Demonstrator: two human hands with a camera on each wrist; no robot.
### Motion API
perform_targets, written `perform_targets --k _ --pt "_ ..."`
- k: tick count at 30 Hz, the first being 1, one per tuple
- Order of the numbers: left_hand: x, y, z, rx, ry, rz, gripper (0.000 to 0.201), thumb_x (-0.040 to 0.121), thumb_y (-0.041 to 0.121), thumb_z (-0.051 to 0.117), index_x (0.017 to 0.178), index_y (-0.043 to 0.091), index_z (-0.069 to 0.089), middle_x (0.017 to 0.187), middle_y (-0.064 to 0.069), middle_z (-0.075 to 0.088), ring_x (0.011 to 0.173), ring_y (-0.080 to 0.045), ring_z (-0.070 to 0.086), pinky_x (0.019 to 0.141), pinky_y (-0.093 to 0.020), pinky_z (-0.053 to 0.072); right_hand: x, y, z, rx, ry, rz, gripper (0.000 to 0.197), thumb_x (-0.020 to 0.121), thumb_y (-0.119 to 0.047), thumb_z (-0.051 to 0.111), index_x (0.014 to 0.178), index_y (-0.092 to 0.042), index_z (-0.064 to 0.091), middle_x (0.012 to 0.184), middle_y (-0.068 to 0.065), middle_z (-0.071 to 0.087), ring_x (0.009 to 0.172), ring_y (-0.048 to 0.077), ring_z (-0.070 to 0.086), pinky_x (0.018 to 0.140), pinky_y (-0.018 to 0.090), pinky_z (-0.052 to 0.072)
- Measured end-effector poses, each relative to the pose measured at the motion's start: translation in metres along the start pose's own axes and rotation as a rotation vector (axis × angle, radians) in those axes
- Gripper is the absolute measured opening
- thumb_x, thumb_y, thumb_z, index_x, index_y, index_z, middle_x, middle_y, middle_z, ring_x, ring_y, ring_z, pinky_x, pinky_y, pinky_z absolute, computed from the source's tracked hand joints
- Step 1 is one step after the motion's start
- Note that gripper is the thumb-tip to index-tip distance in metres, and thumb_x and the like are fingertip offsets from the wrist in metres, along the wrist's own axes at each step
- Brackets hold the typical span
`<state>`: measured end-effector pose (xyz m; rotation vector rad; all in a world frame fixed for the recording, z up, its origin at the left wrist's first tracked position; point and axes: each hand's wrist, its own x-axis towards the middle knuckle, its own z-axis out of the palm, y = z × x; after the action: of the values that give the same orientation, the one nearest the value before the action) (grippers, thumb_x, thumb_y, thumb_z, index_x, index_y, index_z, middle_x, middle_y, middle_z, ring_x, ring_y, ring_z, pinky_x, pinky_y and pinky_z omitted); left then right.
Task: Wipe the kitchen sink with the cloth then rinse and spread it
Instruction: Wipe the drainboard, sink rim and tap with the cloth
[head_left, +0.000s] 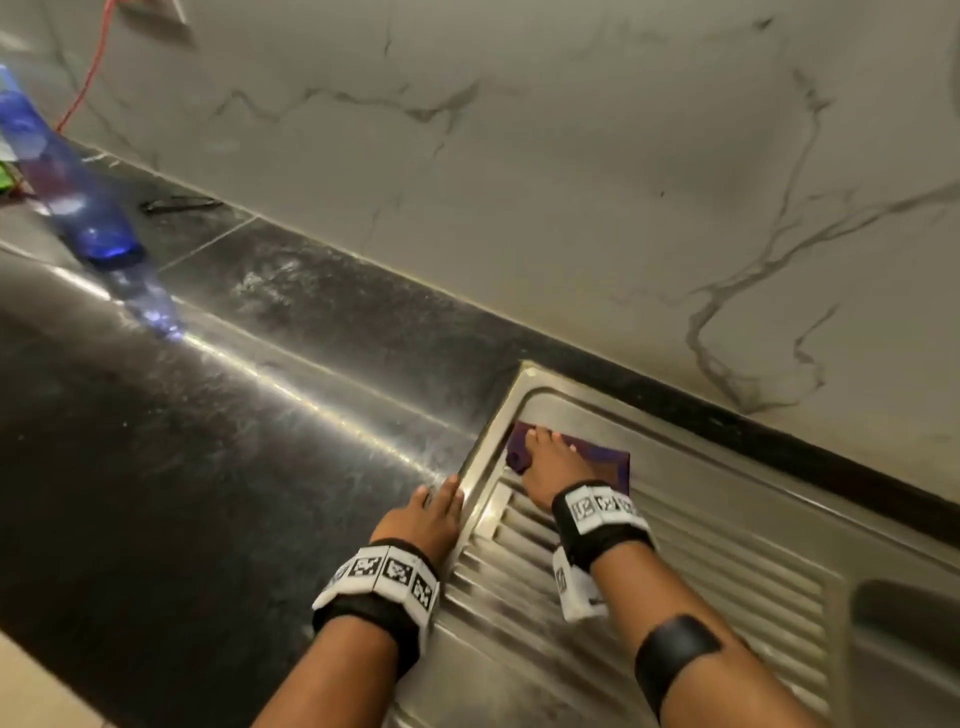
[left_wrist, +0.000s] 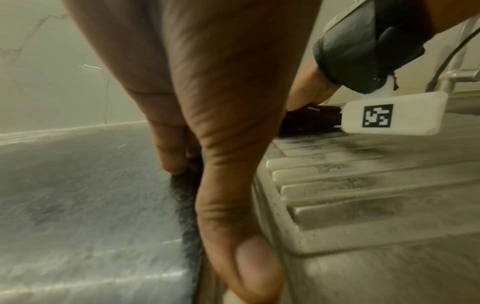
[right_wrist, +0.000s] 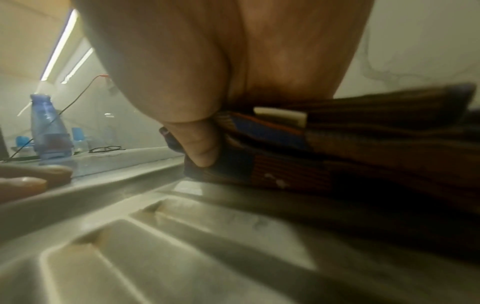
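A folded purple and blue cloth (head_left: 597, 462) lies in the far left corner of the steel sink's ribbed drainboard (head_left: 701, 545). My right hand (head_left: 540, 449) lies on top of it with fingers stretched forward. In the right wrist view its thumb (right_wrist: 201, 146) is tucked into the cloth (right_wrist: 337, 154) at the left fold, so it pinches the cloth. My left hand (head_left: 439, 496) rests flat on the sink's left rim where it meets the dark counter (head_left: 182, 441), holding nothing. The left wrist view shows its thumb (left_wrist: 233, 226) along that rim.
The sink basin (head_left: 904, 613) opens at the right edge, and a tap (left_wrist: 451, 78) stands behind it. A blue plastic bottle (head_left: 78, 197), a pair of glasses (head_left: 179, 205) and a red cable (head_left: 88, 73) are at the counter's far left. A marble wall backs it all.
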<state>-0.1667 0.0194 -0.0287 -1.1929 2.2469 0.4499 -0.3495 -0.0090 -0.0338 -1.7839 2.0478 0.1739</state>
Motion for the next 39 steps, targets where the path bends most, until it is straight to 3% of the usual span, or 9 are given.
perform_targets --k 7,13,18,21,24,28,32,36,39 --pt "-0.005 -0.001 -0.004 0.011 -0.022 0.002 0.071 0.093 -0.01 0.031 0.153 0.011 -0.002 0.16 0.0 -0.016 0.147 -0.032 0.005 0.109 -0.051 0.033 -0.019 -0.02 0.019 -0.165 -0.031 -0.139 0.063 0.09 -0.021 0.046 0.148 -0.006 0.025 0.157 0.011 0.019 0.144 0.028 0.02 0.117 0.045 0.021" --pt "-0.026 -0.005 -0.016 -0.052 -0.047 0.027 0.071 0.096 -0.002 0.036 0.152 0.009 -0.005 0.159 -0.006 -0.015 0.148 -0.028 0.003 0.115 -0.049 0.024 -0.065 -0.038 0.039 -0.227 -0.042 -0.252 0.067 0.09 -0.022 0.047 0.149 -0.005 0.021 0.158 0.012 0.018 0.145 0.028 0.019 0.117 0.043 0.023" --pt "-0.035 -0.002 -0.011 0.04 0.034 0.005 0.076 0.095 0.002 0.044 0.152 0.007 -0.006 0.16 -0.008 -0.014 0.148 -0.028 -0.004 0.116 -0.047 0.022 -0.111 -0.05 0.069 -0.197 -0.077 -0.372 0.07 0.088 -0.022 0.049 0.15 -0.008 0.021 0.159 0.01 0.015 0.146 0.028 0.013 0.119 0.043 0.014" --pt "-0.032 0.005 -0.002 0.155 0.136 -0.019 0.062 0.099 0.009 0.033 0.152 0.008 0.001 0.161 -0.007 -0.004 0.148 -0.027 0.003 0.116 -0.045 0.022 -0.14 -0.056 0.08 -0.142 -0.114 -0.476 0.068 0.088 -0.023 0.049 0.15 -0.01 0.024 0.159 0.009 0.018 0.146 0.028 0.013 0.118 0.043 0.01" --pt "-0.033 0.008 0.003 0.207 0.165 -0.037 0.064 0.096 0.005 0.039 0.151 0.007 0.007 0.16 -0.008 0.003 0.147 -0.027 0.01 0.113 -0.047 0.029 -0.171 -0.058 0.093 -0.085 -0.149 -0.573 0.066 0.09 -0.029 0.054 0.149 -0.011 0.029 0.158 0.007 0.021 0.146 0.028 0.016 0.118 0.043 0.01" --pt "-0.046 0.014 0.006 0.216 0.201 -0.131 0.053 0.095 0.004 0.042 0.145 0.006 0.026 0.153 -0.011 0.025 0.14 -0.029 0.028 0.106 -0.046 0.038 -0.204 -0.034 0.1 -0.073 -0.215 -0.57 0.065 0.088 -0.011 0.053 0.149 -0.013 0.029 0.159 0.004 0.018 0.147 0.023 0.015 0.118 0.04 0.007" --pt "-0.061 0.041 0.021 0.246 0.193 -0.2 0.047 0.093 0.009 0.045 0.14 0.01 0.04 0.145 -0.009 0.04 0.133 -0.029 0.04 0.1 -0.044 0.042 -0.231 0.008 0.098 -0.065 -0.23 -0.552 0.058 0.094 -0.014 0.047 0.149 -0.014 0.029 0.16 0.001 0.018 0.147 0.02 0.014 0.118 0.036 0.007" --pt "-0.072 0.105 0.042 0.15 0.153 -0.096 0.035 0.078 0.022 0.057 0.111 0.014 0.065 0.119 -0.008 0.064 0.109 -0.029 0.063 0.086 -0.037 0.052 -0.262 0.058 0.102 -0.013 -0.259 -0.516 0.058 0.094 -0.01 0.044 0.15 -0.014 0.028 0.16 0.001 0.017 0.148 0.019 0.013 0.12 0.04 0.009" --pt "-0.077 0.154 0.054 0.064 0.204 -0.056 0.034 0.078 0.029 0.056 0.107 0.014 0.065 0.113 -0.004 0.065 0.103 -0.026 0.065 0.079 -0.035 0.05 -0.29 0.1 0.104 0.015 -0.266 -0.484 0.065 0.088 -0.003 0.046 0.15 -0.015 0.028 0.16 -0.001 0.016 0.148 0.017 0.011 0.12 0.039 0.008"
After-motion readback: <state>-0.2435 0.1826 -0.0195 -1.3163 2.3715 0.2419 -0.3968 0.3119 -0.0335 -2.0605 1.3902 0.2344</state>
